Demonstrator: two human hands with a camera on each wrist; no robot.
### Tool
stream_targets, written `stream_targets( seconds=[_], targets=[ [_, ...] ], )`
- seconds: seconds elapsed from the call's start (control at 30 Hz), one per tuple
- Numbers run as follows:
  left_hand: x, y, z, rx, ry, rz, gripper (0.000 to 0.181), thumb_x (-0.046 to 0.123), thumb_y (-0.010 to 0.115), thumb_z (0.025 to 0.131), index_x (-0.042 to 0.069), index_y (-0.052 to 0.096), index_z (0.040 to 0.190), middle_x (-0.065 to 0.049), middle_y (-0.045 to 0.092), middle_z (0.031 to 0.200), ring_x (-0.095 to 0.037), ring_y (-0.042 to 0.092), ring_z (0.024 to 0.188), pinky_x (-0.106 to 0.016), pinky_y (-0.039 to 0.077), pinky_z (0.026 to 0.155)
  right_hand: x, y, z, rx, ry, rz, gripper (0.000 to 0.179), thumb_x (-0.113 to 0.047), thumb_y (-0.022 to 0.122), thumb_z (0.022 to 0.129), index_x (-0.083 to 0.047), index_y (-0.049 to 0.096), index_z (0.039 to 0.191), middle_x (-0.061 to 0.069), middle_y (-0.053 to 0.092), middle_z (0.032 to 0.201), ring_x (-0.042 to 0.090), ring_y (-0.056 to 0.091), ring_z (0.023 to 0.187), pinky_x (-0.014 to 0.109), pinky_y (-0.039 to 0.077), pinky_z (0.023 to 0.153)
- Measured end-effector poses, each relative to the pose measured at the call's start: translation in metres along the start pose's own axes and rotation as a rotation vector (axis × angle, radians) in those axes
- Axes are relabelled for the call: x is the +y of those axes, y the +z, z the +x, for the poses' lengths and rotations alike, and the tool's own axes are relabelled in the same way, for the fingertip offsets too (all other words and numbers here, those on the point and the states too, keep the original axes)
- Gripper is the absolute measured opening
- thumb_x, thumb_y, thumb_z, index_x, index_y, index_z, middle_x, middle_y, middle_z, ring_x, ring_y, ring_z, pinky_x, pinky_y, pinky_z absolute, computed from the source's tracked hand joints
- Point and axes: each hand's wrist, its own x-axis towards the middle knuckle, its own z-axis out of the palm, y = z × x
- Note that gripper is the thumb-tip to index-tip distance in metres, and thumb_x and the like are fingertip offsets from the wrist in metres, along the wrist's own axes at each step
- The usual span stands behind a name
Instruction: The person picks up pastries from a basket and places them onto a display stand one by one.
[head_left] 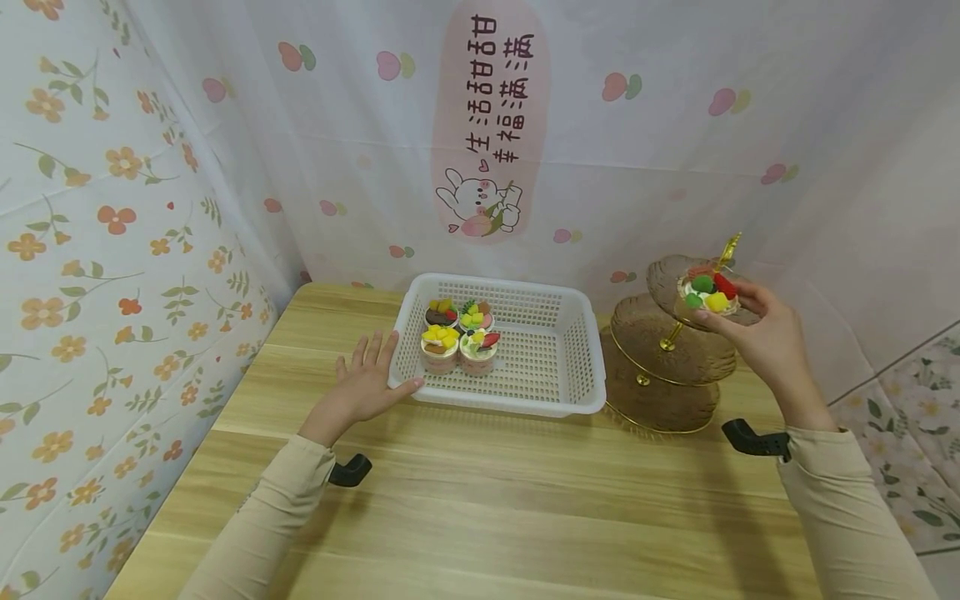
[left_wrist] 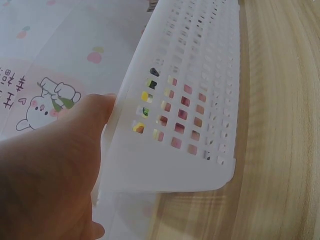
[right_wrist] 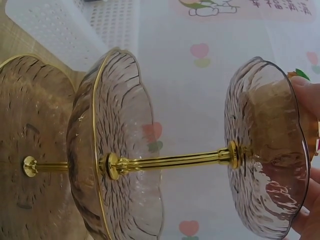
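In the head view my right hand (head_left: 776, 342) grips a toy fruit tart (head_left: 705, 293) topped with red, green and yellow pieces. The tart is at the top plate (right_wrist: 267, 205) of a three-tier stand with a gold pole (right_wrist: 175, 161); the right wrist view shows its side through the clear plate. My left hand (head_left: 367, 383), fingers spread and straight, rests at the left end of a white plastic basket (head_left: 525, 406), thumb by its front rim. Several dessert cups stand inside at the left, among them one with yellow cubes (head_left: 440, 337) and one with a strawberry piece (head_left: 480, 343).
Below the top plate are the stand's middle plate (head_left: 701, 358) and bottom plate (head_left: 660, 410), just right of the basket. Everything stands on a wood-grain table (head_left: 480, 500). A printed curtain (head_left: 660, 150) hangs behind, and a flowered cloth (head_left: 112, 250) hangs at the left.
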Motion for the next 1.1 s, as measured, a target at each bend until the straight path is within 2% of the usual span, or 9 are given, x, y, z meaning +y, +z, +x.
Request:
stream_targets(
  seconds=[0.13,0.43,0.53,0.6,0.7,0.87,0.93,1.03,1.1],
  targets=[
    [0.001,-0.0005,-0.0009,0.001,0.0,-0.003,0.099,0.068,0.045,0.094,0.013,-0.002,0.161,-0.023,-0.005,0.166,-0.049,-0.006,0.152,-0.08,0.0,0.11,0.0002,-0.0004,-0.0019,0.001,0.003,-0.01,0.086,-0.053,0.069,0.087,-0.01,0.036,0.153,0.022,0.038,0.157,0.045,0.036,0.141,0.023,0.034,0.078],
    [0.0015,-0.0008,-0.0001,-0.006,-0.001,-0.013,0.099,0.068,0.046,0.094,0.012,-0.003,0.16,-0.023,-0.006,0.166,-0.049,-0.007,0.152,-0.08,-0.001,0.11,-0.0012,-0.0008,-0.0056,0.03,-0.033,-0.029,0.083,-0.05,0.072,0.086,-0.009,0.039,0.151,0.024,0.041,0.155,0.046,0.043,0.136,0.009,0.034,0.068],
    [0.0013,-0.0008,0.0003,-0.007,-0.002,-0.011,0.099,0.068,0.045,0.094,0.013,-0.003,0.16,-0.023,-0.006,0.166,-0.049,-0.007,0.152,-0.08,0.0,0.11,-0.0027,-0.0007,-0.0066,0.04,-0.043,-0.043,0.083,-0.05,0.072,0.086,-0.009,0.04,0.151,0.022,0.042,0.155,0.045,0.043,0.137,0.019,0.039,0.077],
    [0.0012,-0.0006,0.0001,-0.005,0.0,-0.009,0.099,0.068,0.045,0.094,0.013,-0.002,0.161,-0.023,-0.005,0.166,-0.049,-0.006,0.152,-0.08,0.0,0.11,-0.0034,-0.0006,-0.0072,0.041,-0.045,-0.04,0.083,-0.05,0.072,0.086,-0.009,0.039,0.151,0.022,0.041,0.155,0.045,0.042,0.138,0.033,0.045,0.086],
    [0.001,-0.0006,-0.0003,-0.003,0.001,-0.011,0.099,0.068,0.045,0.094,0.013,-0.002,0.161,-0.023,-0.005,0.166,-0.049,-0.005,0.152,-0.08,0.0,0.11,-0.0038,-0.0006,-0.0079,0.038,-0.05,-0.033,0.084,-0.049,0.072,0.087,-0.009,0.038,0.152,0.021,0.04,0.156,0.045,0.04,0.14,0.052,0.042,0.093],
    [0.0011,-0.0008,-0.0009,0.005,0.002,-0.013,0.099,0.067,0.046,0.094,0.013,-0.002,0.161,-0.023,-0.005,0.166,-0.049,-0.004,0.152,-0.08,-0.001,0.11,-0.0021,-0.0007,-0.0087,0.049,-0.067,-0.038,0.082,-0.048,0.073,0.086,-0.01,0.04,0.151,0.021,0.043,0.154,0.044,0.042,0.137,0.026,0.038,0.082],
    [0.001,-0.0008,-0.0011,0.008,0.002,-0.014,0.099,0.067,0.046,0.094,0.013,-0.002,0.161,-0.023,-0.005,0.166,-0.049,-0.004,0.152,-0.08,-0.001,0.11,-0.0015,-0.0006,-0.0087,0.055,-0.074,-0.035,0.082,-0.047,0.073,0.086,-0.009,0.04,0.151,0.022,0.044,0.153,0.044,0.042,0.136,0.027,0.036,0.082],
    [0.0008,-0.0007,-0.0011,0.008,0.003,-0.017,0.099,0.068,0.047,0.093,0.012,-0.002,0.161,-0.023,-0.005,0.166,-0.049,-0.004,0.152,-0.08,-0.001,0.11,-0.0008,-0.0005,-0.0087,0.056,-0.079,-0.013,0.082,-0.045,0.074,0.086,-0.008,0.04,0.151,0.025,0.044,0.152,0.046,0.039,0.138,0.047,0.041,0.096],
    [0.0007,-0.0006,-0.001,0.008,0.002,-0.019,0.099,0.067,0.047,0.093,0.013,-0.001,0.161,-0.022,-0.005,0.167,-0.049,-0.005,0.152,-0.08,-0.001,0.11,-0.0004,-0.0007,-0.0087,0.05,-0.078,0.004,0.083,-0.044,0.074,0.086,-0.007,0.038,0.151,0.027,0.043,0.152,0.047,0.035,0.141,0.064,0.034,0.103]
  ],
)
